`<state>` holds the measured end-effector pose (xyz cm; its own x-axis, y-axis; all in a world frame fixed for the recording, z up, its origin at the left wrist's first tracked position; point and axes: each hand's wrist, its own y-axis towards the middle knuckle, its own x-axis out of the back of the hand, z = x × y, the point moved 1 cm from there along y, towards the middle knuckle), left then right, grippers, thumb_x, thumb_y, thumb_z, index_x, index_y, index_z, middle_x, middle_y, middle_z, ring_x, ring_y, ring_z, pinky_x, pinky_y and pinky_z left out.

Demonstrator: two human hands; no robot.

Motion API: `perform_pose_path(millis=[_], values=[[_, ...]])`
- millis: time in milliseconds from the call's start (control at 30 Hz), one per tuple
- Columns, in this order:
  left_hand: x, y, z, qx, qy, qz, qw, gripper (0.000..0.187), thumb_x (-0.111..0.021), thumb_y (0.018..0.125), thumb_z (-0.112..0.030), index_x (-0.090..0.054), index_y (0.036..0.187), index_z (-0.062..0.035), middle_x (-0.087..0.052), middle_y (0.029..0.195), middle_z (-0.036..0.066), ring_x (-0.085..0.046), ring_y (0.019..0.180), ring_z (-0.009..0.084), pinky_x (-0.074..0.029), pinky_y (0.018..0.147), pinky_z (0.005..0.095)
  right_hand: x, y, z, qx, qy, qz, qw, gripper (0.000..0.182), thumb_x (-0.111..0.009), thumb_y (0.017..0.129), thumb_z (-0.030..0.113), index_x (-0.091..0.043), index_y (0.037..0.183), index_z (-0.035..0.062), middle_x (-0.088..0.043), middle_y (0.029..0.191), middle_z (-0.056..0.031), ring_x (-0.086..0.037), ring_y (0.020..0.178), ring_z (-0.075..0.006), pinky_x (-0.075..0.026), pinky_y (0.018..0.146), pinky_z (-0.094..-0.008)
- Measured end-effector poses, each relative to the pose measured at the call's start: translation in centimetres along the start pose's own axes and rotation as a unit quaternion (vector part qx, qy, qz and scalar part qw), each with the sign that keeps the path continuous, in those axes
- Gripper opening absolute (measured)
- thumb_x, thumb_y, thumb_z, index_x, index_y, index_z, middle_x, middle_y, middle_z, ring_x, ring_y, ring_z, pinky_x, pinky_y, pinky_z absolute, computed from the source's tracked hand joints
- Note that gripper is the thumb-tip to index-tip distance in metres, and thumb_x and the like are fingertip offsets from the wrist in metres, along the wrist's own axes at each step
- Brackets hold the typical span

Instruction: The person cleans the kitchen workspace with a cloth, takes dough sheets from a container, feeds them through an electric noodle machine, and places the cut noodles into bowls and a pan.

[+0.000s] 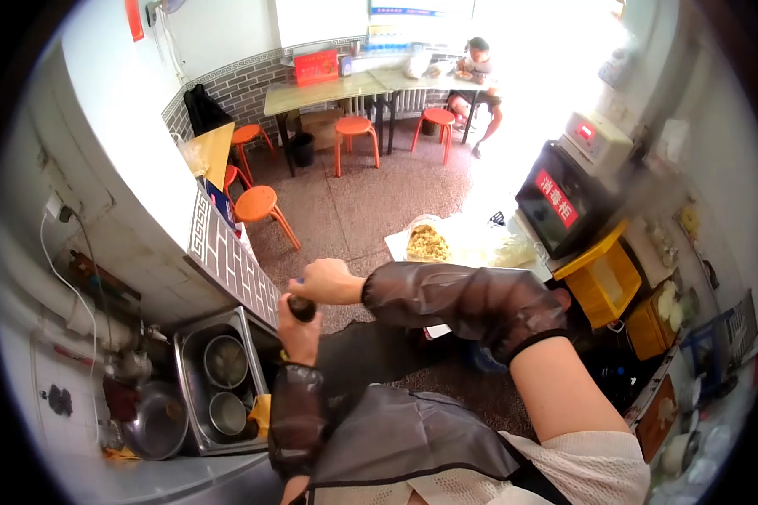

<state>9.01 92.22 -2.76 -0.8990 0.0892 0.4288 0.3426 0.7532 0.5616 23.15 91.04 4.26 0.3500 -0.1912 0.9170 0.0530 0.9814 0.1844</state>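
the left hand [298, 338] is grasping a dark thing [301, 308], with the thumb and fingers around it. this thing is in front of the body, a little to the left, between the two hands. one round end of it is turned to the near side; its long axis seems to run from there to the far side, but the hands hide the rest, so i cannot tell this surely. the right hand [332, 282] is at the far side of the thing, just beyond the left hand, and its forearm comes across from the right. its fingers look bent, but i cannot tell whether they grasp the thing. at the left, near, is the sink [199, 402] with two pots. at the right, farther than the hands, some food [428, 244] is on the worktop [474, 244].
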Motion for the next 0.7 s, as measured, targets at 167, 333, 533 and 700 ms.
perform_pose_path(millis=[167, 333, 533, 700], values=[[4.1, -0.3, 4.0, 0.092, -0.095, 0.036, 0.991, 0.059, -0.075, 0.065, -0.008, -0.05, 0.118, -0.006, -0.063, 0.098, 0.016, -0.064, 0.088, 0.0299, -0.05, 0.076, 0.0359, -1.8, 4.4, 2.8, 0.418, -0.153, -0.019, 0.895, 0.023, -0.056, 0.082, 0.031, -0.059, 0.067, 0.0137, -0.057, 0.06, -0.0078, -0.058, 0.051, -0.0292, -0.042, 0.04, -0.0411], [6.3, -1.4, 5.7, 0.118, -0.011, -0.063, 0.991, 0.056, -0.075, 0.065, -0.008, -0.051, 0.116, -0.0062, -0.062, 0.1, 0.016, -0.062, 0.095, 0.029, -0.048, 0.081, 0.0357, -5.6, 5.5, 6.7, 0.3, -0.109, -0.083, 0.944, 0.028, -0.059, 0.079, 0.036, -0.061, 0.075, 0.0077, -0.061, 0.061, -0.0086, -0.061, 0.056, -0.0314, -0.045, 0.045, -0.0432], [10.3, -3.6, 18.1, 0.413, -0.432, -0.365, 0.714, 0.021, -0.068, 0.075, -0.009, -0.059, 0.094, -0.0048, -0.063, 0.088, 0.008, -0.062, 0.083, 0.0228, -0.051, 0.077, 0.0392, -3.1, 1.9, 11.5, 0.116, 0.167, -0.002, 0.979, 0.046, -0.056, 0.089, 0.045, -0.058, 0.081, -0.0005, -0.063, 0.083, -0.0178, -0.062, 0.08, -0.0356, -0.048, 0.066, -0.0418], [12.5, -10.0, 35.9, 0.502, -0.675, -0.482, 0.244, 0.014, -0.062, 0.077, -0.023, -0.064, 0.088, -0.0145, -0.065, 0.092, 0.004, -0.063, 0.086, 0.0256, -0.052, 0.079, 0.0428, -2.0, -7.6, 2.8, -0.098, 0.311, -0.014, 0.945, 0.028, -0.063, 0.089, 0.03, -0.063, 0.089, 0.002, -0.063, 0.077, -0.0135, -0.061, 0.068, -0.0245, -0.047, 0.063, -0.0351]])
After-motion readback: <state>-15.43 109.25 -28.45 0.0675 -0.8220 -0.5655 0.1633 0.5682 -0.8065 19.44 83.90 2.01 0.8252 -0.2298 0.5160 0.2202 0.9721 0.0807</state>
